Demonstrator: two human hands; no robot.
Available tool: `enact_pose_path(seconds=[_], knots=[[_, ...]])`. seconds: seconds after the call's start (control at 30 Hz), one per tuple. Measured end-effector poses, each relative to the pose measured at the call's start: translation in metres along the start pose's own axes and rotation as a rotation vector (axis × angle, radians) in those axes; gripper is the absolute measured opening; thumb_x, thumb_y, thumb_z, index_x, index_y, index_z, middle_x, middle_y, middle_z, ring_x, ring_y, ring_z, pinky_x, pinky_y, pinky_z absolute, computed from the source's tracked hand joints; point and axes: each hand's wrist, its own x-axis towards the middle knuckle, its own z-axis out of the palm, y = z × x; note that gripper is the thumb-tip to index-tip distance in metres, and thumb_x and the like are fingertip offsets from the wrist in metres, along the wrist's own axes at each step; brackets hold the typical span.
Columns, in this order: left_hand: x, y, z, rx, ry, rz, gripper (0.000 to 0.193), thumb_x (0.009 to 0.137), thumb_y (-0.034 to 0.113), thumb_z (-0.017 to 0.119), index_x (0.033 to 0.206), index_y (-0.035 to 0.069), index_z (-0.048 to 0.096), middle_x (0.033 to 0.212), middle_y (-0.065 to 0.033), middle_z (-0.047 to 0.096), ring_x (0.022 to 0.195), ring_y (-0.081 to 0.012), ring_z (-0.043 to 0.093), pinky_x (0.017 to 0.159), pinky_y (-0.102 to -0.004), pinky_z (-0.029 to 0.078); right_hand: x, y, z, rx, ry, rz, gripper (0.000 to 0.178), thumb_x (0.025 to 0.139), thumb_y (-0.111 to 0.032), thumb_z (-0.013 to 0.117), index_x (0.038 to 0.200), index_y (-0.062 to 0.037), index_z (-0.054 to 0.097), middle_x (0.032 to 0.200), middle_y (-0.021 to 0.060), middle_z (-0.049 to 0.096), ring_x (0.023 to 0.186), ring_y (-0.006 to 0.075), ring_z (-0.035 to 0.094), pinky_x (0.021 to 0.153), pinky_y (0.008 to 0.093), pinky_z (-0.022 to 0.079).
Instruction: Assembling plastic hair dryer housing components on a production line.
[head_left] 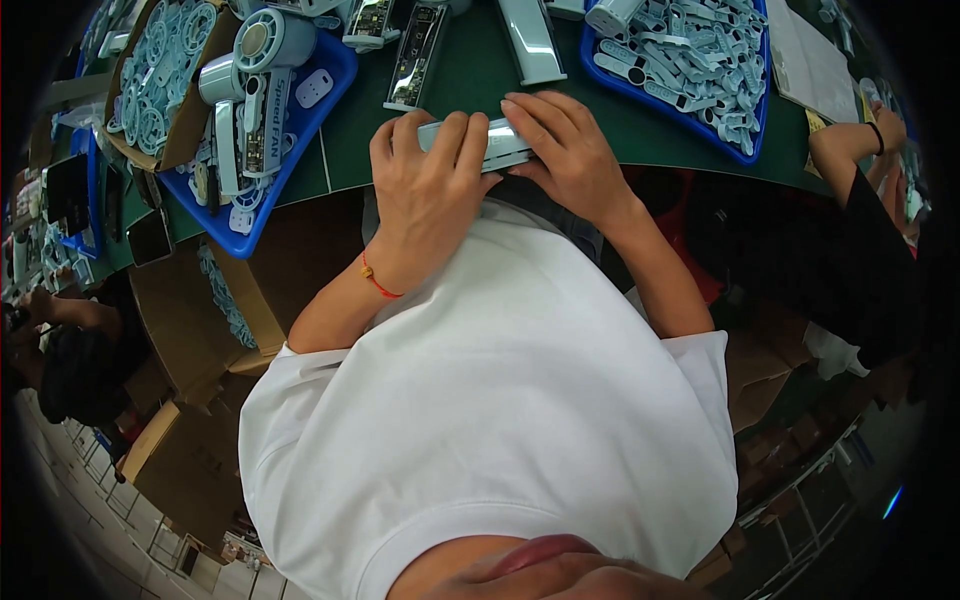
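Observation:
A light blue plastic fan handle [507, 143] lies crosswise between my hands at the near edge of the green table. My left hand [425, 185] wraps over its left end, fingers curled on top. At the other end my right hand [575, 155] grips it with fingers above and thumb below. My fingers hide much of the handle, so I cannot see its inside. Beyond my hands, a fan handle with its electronics showing [418, 60] lies on the table, and a closed-looking light blue handle [530, 42] lies to its right.
A blue tray [335, 75] with fan heads and housings stands at the left, by a cardboard box [205, 105] of light blue rings. The right blue tray [592, 72] holds many small pale blue parts. A phone [150, 238] lies far left. Another person's arm [850, 150] is at the right.

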Motion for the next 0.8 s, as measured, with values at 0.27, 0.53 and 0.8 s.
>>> enact_pose_path(seconds=[0.27,0.53,0.8], knots=[[-0.004,0.0,0.006,-0.057,0.078,-0.026,0.051,0.059,0.023,0.08,0.106,0.01,0.063,0.103,-0.0012,0.062,0.097,-0.026,0.052,0.082,-0.0387,0.038,0.0,-0.003,-0.003,0.097,0.009,0.081,0.055,0.063,-0.009,0.075,0.115,-0.0052,0.059,0.112,0.0105,0.058,0.102,0.0295,0.053,0.089,0.0378,0.044],[-0.005,0.0,0.007,-0.114,0.089,-0.057,0.05,0.06,0.024,0.079,0.104,0.009,0.062,0.101,-0.001,0.061,0.097,-0.0255,0.051,0.082,-0.0396,0.035,-0.002,0.0,-0.002,0.178,-0.017,0.063,0.047,0.073,-0.017,0.07,0.116,-0.005,0.058,0.111,0.0097,0.059,0.101,0.0302,0.053,0.088,0.0387,0.044],[-0.001,0.0,0.011,-0.159,0.121,-0.074,0.045,0.057,0.02,0.079,0.098,0.01,0.065,0.096,-0.0005,0.063,0.093,-0.0236,0.052,0.08,-0.0384,0.036,-0.002,0.001,0.003,0.148,0.05,0.055,0.045,0.068,-0.013,0.07,0.111,-0.0025,0.061,0.109,0.0123,0.059,0.098,0.0308,0.053,0.086,0.0393,0.045]])
